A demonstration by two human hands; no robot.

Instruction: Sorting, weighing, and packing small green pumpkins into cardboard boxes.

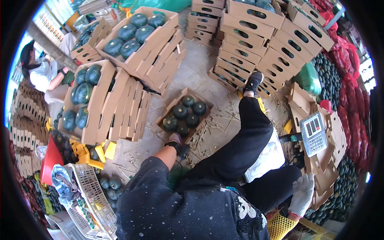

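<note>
A bare left hand (175,139) with a black band at the wrist reaches to the near end of a shallow brown cardboard carton (203,120) on the floor, which holds round, dark green squashes (181,111); its fingers are partly hidden, so I cannot tell whether it grasps the carton, a squash or neither. The right hand (302,195), in a white knitted glove, is beside the right knee with fingers extended and nothing visible in it. Dragging the carton from one end could twist it or make the squashes roll and knock together, since only one hand is near it. Dry tan stalks (212,127) scattered beside it could catch under its base. A bump could also upset the leaning stack of brown cardboard cartons (116,106) to the left.
</note>
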